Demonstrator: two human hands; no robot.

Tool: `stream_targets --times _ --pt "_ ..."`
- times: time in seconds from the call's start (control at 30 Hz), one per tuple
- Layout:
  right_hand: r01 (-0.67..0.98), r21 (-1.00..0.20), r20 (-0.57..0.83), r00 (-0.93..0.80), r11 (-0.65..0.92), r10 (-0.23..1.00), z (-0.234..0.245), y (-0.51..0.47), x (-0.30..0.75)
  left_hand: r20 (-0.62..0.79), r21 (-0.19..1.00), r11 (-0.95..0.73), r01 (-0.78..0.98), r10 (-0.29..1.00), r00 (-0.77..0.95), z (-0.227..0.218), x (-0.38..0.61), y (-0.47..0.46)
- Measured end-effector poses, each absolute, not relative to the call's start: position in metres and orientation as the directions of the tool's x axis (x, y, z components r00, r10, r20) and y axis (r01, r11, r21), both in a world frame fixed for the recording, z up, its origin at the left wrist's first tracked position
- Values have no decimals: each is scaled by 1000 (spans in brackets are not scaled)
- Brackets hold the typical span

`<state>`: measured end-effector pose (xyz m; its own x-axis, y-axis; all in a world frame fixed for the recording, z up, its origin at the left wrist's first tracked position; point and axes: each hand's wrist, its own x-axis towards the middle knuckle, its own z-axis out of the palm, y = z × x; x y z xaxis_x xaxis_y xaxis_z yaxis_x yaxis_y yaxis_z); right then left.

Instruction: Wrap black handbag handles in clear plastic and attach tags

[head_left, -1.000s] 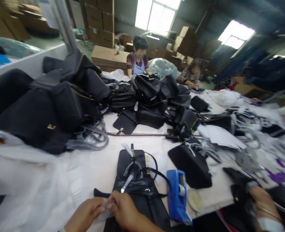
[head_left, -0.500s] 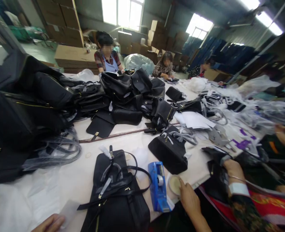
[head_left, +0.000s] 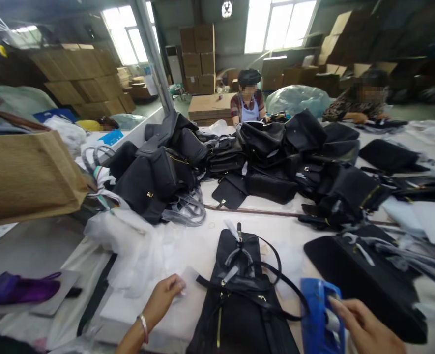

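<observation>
My left hand point(head_left: 163, 297), with a bracelet at its wrist, pinches the corner of a thin translucent sheet point(head_left: 190, 276) left of a black backpack point(head_left: 245, 319). The backpack lies on its back on the table, gold zipper and thin straps showing. Right of it is a blue tape dispenser point(head_left: 311, 314) with a pale roll in it. My right hand point(head_left: 372, 327) has its fingers curled at the dispenser's right side; part of that grip is hidden. A black bag point(head_left: 372, 280) lies beyond it.
Black bags point(head_left: 272, 182) are piled across the table. White wrapping point(head_left: 132, 250) lies at the left, near a brown bag point(head_left: 29, 172) and a purple item point(head_left: 18, 290). Two people point(head_left: 248, 105) sit across the table. A pole point(head_left: 154, 59) stands behind the pile.
The view has swung left. My right hand has gone from a beige tape roll to the tape dispenser. My left hand has come further into view, still with the translucent sheet.
</observation>
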<state>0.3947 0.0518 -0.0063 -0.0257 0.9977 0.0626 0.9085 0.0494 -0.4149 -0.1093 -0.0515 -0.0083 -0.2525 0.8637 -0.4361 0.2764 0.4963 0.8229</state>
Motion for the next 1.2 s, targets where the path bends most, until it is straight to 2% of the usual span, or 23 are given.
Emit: stream_targets --times 0.03,0.07,0.17,0.27,0.43,0.73,0.9,1.0,1.07,1.13,1.2 --pt "865 -502 -92 -50 -2 995 6 53 356 -430 825 490 282 868 -249 -9 -113 -55" --pt "822 -570 -171 -116 -2 979 16 54 316 -422 824 483 297 872 -247 -10 -118 -59" --pt "729 -675 -206 -332 112 920 22 55 204 -397 793 473 384 879 -264 -15 -137 -71" --pt "733 -620 -222 -504 278 834 8 58 123 -386 758 494 426 866 -319 -23 -155 -83" --pt "695 -553 -206 -649 461 732 -20 67 49 -395 769 524 366 840 -372 -31 -167 -94" --pt "712 -383 -280 -696 588 661 -49 47 11 -409 807 529 261 821 -400 -37 -163 -95" --pt "717 -379 -291 -692 585 660 -45 54 21 -428 825 525 210 822 -375 -33 -163 -88" --pt "680 -467 -282 -721 566 633 -33 62 33 -420 842 505 191 834 -357 -29 -162 -81" --pt "631 -555 -219 -739 542 637 -22 64 38 -415 846 496 196 843 -343 -27 -162 -76" --pt "584 -658 -175 -733 476 658 -10 63 40 -407 848 486 209 852 -329 -26 -161 -71" --pt "543 -751 -224 -744 375 629 1 61 42 -398 850 476 225 861 -316 -25 -160 -67"
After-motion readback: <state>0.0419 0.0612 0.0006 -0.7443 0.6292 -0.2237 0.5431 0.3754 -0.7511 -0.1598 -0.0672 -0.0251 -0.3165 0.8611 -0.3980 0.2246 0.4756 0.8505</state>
